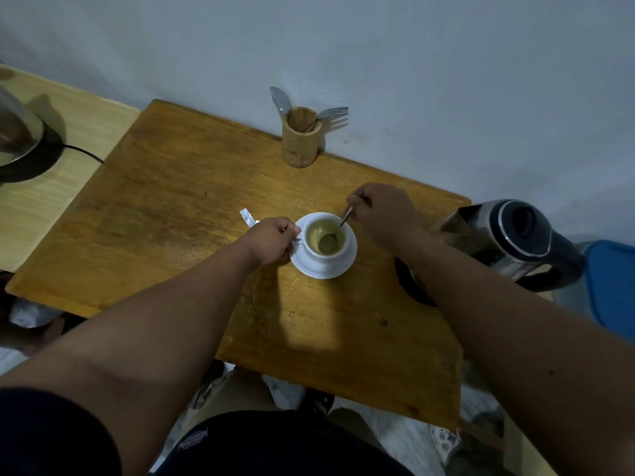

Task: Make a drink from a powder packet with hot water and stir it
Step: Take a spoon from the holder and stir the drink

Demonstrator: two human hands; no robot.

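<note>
A white cup (326, 259) stands on a white saucer (350, 259) in the middle of the wooden table (178, 214). Pale greenish-brown liquid fills the cup. My left hand (273, 239) pinches the cup's handle on its left side. My right hand (383, 209) grips a metal spoon (345, 218) whose bowl dips into the liquid. A torn white powder packet (248, 217) lies just behind my left hand, partly hidden by it. An electric kettle (512, 240) sits on its base at the table's right edge, under my right forearm.
A wooden holder (299, 139) with spoons and a fork stands at the back edge by the wall. A second appliance with a black cord (24, 139) sits on a lighter surface to the left. A blue object (611, 286) lies at far right.
</note>
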